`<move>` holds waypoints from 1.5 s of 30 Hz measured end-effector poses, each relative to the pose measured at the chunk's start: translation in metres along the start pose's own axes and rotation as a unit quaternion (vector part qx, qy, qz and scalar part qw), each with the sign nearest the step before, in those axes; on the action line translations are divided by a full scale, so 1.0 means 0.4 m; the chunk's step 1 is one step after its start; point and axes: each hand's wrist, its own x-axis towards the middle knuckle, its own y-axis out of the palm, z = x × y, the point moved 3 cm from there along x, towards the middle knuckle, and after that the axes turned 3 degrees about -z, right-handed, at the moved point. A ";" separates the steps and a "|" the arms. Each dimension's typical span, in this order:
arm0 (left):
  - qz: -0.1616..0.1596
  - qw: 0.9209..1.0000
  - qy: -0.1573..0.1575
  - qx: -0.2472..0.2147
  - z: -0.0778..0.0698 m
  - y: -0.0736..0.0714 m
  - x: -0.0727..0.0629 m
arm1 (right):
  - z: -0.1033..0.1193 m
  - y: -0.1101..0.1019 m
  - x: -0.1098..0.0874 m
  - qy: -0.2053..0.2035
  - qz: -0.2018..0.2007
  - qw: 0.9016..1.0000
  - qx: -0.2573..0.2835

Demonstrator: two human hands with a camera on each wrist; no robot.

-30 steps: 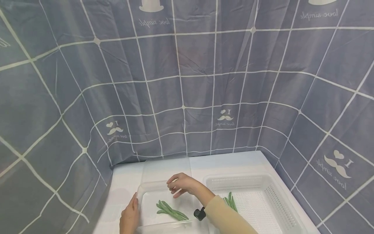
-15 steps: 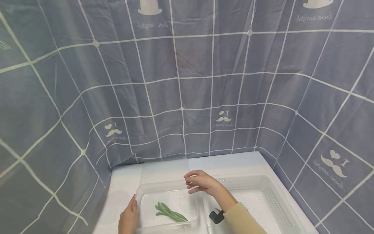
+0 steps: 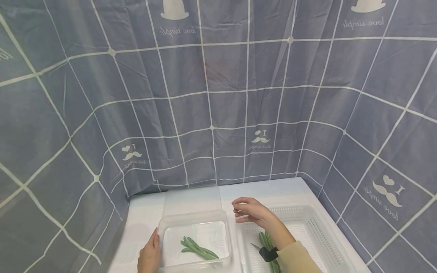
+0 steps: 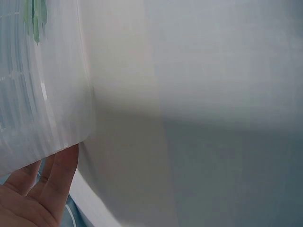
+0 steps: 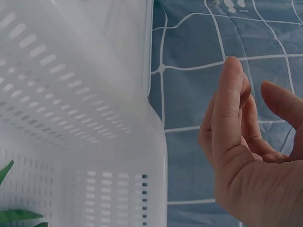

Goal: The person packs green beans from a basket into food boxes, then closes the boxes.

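Observation:
My left hand [image 3: 149,253] rests its straight fingers against the left side of a clear plastic container [image 3: 192,218]. In the left wrist view, those fingers [image 4: 61,175] touch the container's wall [image 4: 61,109]. A small bunch of green beans [image 3: 199,248] lies on the container's floor. My right hand [image 3: 250,211] holds nothing and hovers over the left rear part of a white perforated basket [image 3: 315,214], its fingers loosely bent. The right wrist view has this hand [image 5: 236,142] beside the basket's edge [image 5: 158,156], thumb apart from the fingers. More green beans [image 3: 264,239] lie in the basket, partly hidden by my right arm.
A flat clear sheet, perhaps a lid [image 3: 191,201], lies behind the container on the white table [image 3: 259,191]. The container and basket stand side by side. A grey checked curtain [image 3: 232,113] encloses the back and sides. A black device [image 3: 268,254] sits at my right wrist.
My right hand has moved right, from above the container to above the basket's left rear part. The left hand has kept its place at the container's side; the beans there lie as before.

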 end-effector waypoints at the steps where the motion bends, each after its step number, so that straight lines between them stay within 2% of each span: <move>1: 0.002 1.000 -0.001 0.000 0.001 0.000 0.001 | -0.001 -0.005 -0.002 0.001 -0.001 1.000 0.001; 10: -0.001 1.000 0.004 0.002 0.003 0.000 0.001 | -0.006 -0.057 -0.027 -0.005 -0.012 1.000 -0.009; 21: 0.000 1.000 0.009 0.002 0.004 -0.005 0.001 | -0.045 -0.160 -0.073 0.014 -0.048 0.997 -0.051; 29: 0.006 1.000 0.002 -0.004 0.003 -0.003 0.002 | -0.082 -0.231 -0.117 0.041 -0.090 0.990 -0.102; 35: 0.001 1.000 0.000 -0.009 -0.003 -0.007 0.005 | -0.097 -0.263 -0.133 0.058 -0.112 0.985 -0.121; 45: -0.002 1.000 0.000 -0.009 -0.003 -0.004 -0.002 | -0.124 -0.312 -0.149 0.091 -0.125 0.971 -0.184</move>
